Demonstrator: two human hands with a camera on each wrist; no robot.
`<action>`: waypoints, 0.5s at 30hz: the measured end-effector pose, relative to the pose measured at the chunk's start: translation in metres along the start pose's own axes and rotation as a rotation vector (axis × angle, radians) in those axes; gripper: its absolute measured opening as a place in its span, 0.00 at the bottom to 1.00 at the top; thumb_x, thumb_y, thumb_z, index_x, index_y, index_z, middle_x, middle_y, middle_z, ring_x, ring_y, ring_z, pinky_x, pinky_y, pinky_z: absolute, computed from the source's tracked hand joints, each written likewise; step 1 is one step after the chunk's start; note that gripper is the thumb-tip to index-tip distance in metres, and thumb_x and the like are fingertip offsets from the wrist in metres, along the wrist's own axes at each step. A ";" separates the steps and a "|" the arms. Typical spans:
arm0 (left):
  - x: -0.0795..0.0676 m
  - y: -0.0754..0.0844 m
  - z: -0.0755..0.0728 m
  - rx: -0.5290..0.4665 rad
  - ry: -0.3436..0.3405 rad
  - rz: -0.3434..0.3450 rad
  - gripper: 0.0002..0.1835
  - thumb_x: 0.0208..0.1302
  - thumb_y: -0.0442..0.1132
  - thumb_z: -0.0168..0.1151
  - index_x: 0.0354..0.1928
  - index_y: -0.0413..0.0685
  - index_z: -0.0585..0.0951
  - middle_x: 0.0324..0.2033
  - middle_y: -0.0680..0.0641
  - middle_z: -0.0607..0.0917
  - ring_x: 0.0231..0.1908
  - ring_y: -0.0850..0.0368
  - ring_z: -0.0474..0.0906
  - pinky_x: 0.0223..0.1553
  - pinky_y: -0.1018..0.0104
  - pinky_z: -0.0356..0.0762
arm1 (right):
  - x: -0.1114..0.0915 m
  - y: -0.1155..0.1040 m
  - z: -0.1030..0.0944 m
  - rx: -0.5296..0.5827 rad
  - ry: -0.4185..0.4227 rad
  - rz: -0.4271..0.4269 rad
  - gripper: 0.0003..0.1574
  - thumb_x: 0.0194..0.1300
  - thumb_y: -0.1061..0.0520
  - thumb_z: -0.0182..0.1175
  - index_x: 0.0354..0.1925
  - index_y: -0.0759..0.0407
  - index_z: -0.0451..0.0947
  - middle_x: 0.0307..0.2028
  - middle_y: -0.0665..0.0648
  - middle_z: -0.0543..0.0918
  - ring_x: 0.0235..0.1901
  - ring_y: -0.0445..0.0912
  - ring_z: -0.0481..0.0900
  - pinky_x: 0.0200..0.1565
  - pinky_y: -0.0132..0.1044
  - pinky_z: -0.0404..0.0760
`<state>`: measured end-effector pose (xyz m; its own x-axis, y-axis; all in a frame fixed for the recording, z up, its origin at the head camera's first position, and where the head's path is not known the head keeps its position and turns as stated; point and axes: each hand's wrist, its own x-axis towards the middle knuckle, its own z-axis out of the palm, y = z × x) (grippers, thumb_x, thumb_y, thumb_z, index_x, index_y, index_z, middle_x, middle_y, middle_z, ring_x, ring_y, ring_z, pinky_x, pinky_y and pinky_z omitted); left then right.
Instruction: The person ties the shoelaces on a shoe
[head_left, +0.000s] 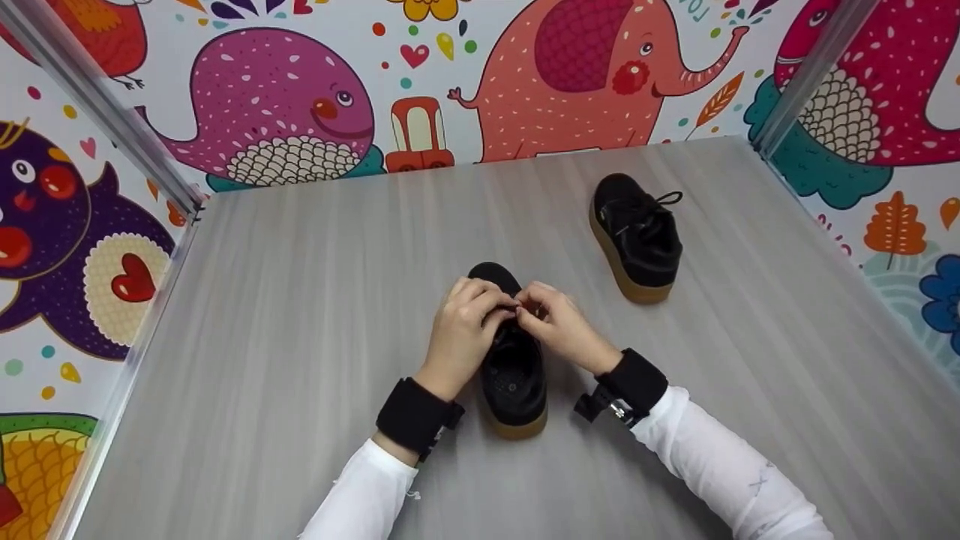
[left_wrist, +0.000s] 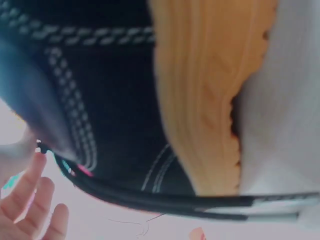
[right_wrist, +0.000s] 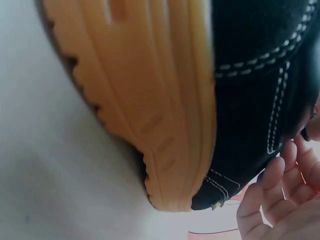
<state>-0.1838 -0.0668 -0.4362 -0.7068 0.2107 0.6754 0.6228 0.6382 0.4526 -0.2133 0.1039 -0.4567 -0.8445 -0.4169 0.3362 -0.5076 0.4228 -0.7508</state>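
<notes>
A black shoe (head_left: 514, 390) with a tan sole stands upright on the floor board, toe pointing away from me. Above its tongue, my left hand (head_left: 466, 326) and right hand (head_left: 561, 324) meet, fingertips nearly touching. In the left wrist view, the left fingers pinch a bit of black shoelace (left_wrist: 150, 199); its two loose ends with clear tips stretch along the shoe's side. Dark lace also shows between the right thumb and fingers (right_wrist: 272, 172) in the right wrist view. My hands hide most of the lacing, so the knot's form cannot be made out.
A second black shoe (head_left: 637, 244), its lace sticking up in a loop, stands farther back on the right. The grey wood-grain surface (head_left: 300, 300) is bordered by printed panels (head_left: 277, 97) with metal edge strips. Both wrists wear black straps with small cameras.
</notes>
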 end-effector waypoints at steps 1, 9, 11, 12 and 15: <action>0.001 0.000 -0.001 0.013 -0.008 0.006 0.04 0.55 0.39 0.68 0.31 0.47 0.84 0.32 0.51 0.82 0.38 0.57 0.75 0.42 0.65 0.74 | 0.000 0.000 0.000 -0.023 0.005 -0.016 0.05 0.62 0.63 0.55 0.31 0.57 0.78 0.29 0.51 0.77 0.27 0.40 0.72 0.30 0.29 0.72; -0.001 0.000 -0.007 0.054 -0.049 -0.012 0.04 0.57 0.39 0.65 0.31 0.48 0.81 0.31 0.52 0.80 0.35 0.56 0.73 0.42 0.62 0.72 | 0.001 0.001 -0.005 -0.103 -0.036 -0.126 0.06 0.67 0.60 0.55 0.32 0.57 0.75 0.29 0.51 0.75 0.28 0.40 0.72 0.29 0.32 0.74; -0.001 -0.001 -0.009 0.062 -0.057 -0.013 0.04 0.58 0.39 0.65 0.32 0.48 0.80 0.32 0.52 0.80 0.35 0.56 0.73 0.42 0.62 0.71 | 0.002 0.002 -0.008 -0.117 -0.066 -0.164 0.06 0.68 0.59 0.54 0.33 0.57 0.74 0.29 0.51 0.75 0.29 0.40 0.72 0.30 0.37 0.76; -0.002 -0.001 -0.010 0.068 -0.060 -0.011 0.04 0.59 0.39 0.64 0.32 0.48 0.80 0.32 0.52 0.80 0.35 0.56 0.73 0.42 0.62 0.71 | 0.003 0.002 -0.010 -0.126 -0.081 -0.185 0.05 0.69 0.59 0.54 0.33 0.57 0.74 0.29 0.51 0.75 0.30 0.40 0.72 0.31 0.39 0.76; -0.003 -0.003 -0.015 0.083 -0.068 -0.011 0.04 0.59 0.39 0.64 0.32 0.47 0.79 0.32 0.52 0.80 0.36 0.56 0.73 0.42 0.62 0.71 | 0.004 0.004 -0.016 -0.150 -0.117 -0.247 0.04 0.68 0.61 0.54 0.34 0.58 0.73 0.29 0.51 0.75 0.30 0.41 0.73 0.32 0.40 0.76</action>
<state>-0.1785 -0.0801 -0.4312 -0.7361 0.2511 0.6286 0.5869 0.6994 0.4079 -0.2214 0.1163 -0.4490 -0.6718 -0.6078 0.4234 -0.7216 0.4077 -0.5596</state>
